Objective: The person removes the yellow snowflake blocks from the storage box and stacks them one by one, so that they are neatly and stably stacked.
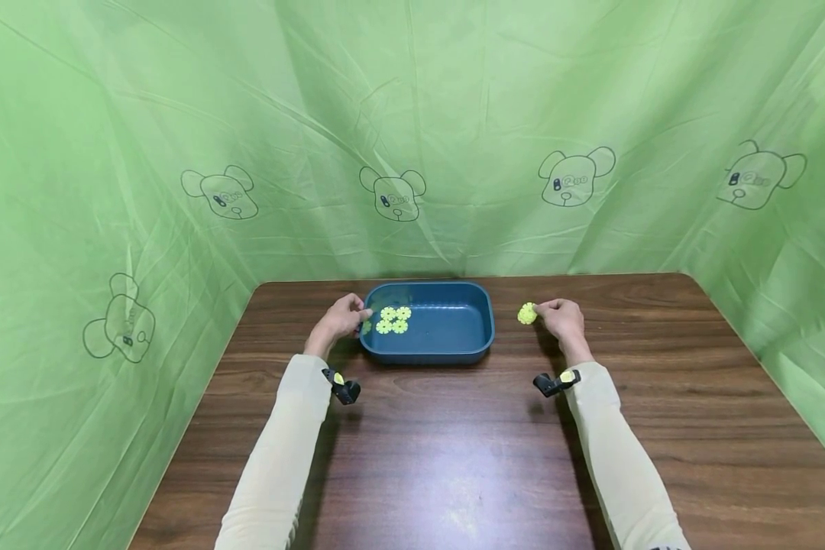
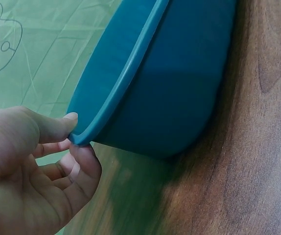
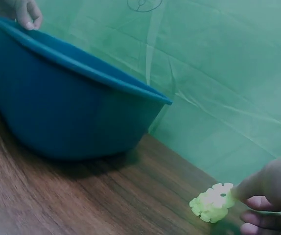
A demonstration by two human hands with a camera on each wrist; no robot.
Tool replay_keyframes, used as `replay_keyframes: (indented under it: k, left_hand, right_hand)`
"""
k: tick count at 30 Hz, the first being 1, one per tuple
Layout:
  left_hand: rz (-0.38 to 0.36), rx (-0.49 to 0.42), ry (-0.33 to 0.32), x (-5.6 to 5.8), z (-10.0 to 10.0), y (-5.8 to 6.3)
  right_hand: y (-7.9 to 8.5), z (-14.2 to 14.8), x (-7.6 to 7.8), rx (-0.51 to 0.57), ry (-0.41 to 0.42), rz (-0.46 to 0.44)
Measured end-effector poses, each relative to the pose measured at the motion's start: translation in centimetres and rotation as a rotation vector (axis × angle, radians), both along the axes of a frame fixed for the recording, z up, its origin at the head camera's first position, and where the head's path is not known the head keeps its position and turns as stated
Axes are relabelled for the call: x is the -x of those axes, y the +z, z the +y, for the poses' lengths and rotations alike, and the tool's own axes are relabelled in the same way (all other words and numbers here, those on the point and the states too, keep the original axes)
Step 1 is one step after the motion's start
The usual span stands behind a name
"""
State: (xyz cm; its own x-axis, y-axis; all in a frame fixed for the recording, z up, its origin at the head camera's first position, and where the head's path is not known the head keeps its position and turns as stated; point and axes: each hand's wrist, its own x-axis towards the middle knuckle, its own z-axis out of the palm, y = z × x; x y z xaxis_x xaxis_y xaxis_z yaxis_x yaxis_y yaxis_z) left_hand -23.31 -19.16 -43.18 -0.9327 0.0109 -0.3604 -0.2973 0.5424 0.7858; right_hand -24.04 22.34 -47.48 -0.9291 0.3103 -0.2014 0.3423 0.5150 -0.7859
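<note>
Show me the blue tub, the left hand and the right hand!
Blue tub (image 1: 447, 330): head view, bare inside bottom.
Left hand (image 2: 29, 178): left wrist view, on the palm.
Right hand (image 1: 564, 319): head view, back of the hand.

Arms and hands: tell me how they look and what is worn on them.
The left sleeve and right sleeve are long and off-white, lightly creased. At the wrists, the left device and right device are small and black, each with a yellow patch. The left hand and right hand wear no gloves.

Bright head view, glare on wood-grain tabletop (image 1: 426, 435), 2 dimmer wrist views, right hazier, shadow under blue basin (image 3: 72, 107)
</note>
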Motion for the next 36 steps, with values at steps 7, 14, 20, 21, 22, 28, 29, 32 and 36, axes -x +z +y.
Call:
replay_keyframes:
  k: [7, 14, 20, 21, 22, 28, 29, 32, 36]
  left_hand:
    - [-0.006, -0.002, -0.004, 0.1, -0.1, 0.0]
    - [0.0, 0.005, -0.015, 0.1, -0.1, -0.2]
    - [0.004, 0.002, -0.015, 0.2, -0.1, -0.1]
    - [0.006, 0.001, -0.014, 0.2, -0.1, -0.1]
    - [0.006, -0.001, -0.012, 0.2, -0.1, -0.1]
    - [0.0, -0.022, -0.003, 0.3, -0.1, -0.2]
    - [0.0, -0.023, -0.004, 0.3, -0.1, -0.2]
    - [0.001, -0.023, -0.002, 0.2, 0.0, -0.2]
    - [-0.001, -0.019, -0.001, 0.1, 0.0, -0.1]
  right_hand:
    - [-0.1, 0.0, 0.2, -0.118, 0.012, 0.006]
    - [-0.4, -0.1, 0.2, -0.142, 0.009, 0.004]
    - [-0.3, -0.3, 0.1, -0.121, -0.024, 0.056]
    - [-0.2, -0.3, 0.1, -0.112, -0.026, 0.066]
    - [-0.1, -0.3, 0.0, -0.103, -0.024, 0.075]
    - [0.6, -0.5, 0.0, -0.078, -0.012, 0.124]
    - [0.7, -0.6, 0.0, -0.075, -0.017, 0.136]
    - [0.9, -1.0, 0.0, -0.036, -0.037, 0.165]
    - [1.3, -1.6, -0.1, 0.035, -0.055, 0.173]
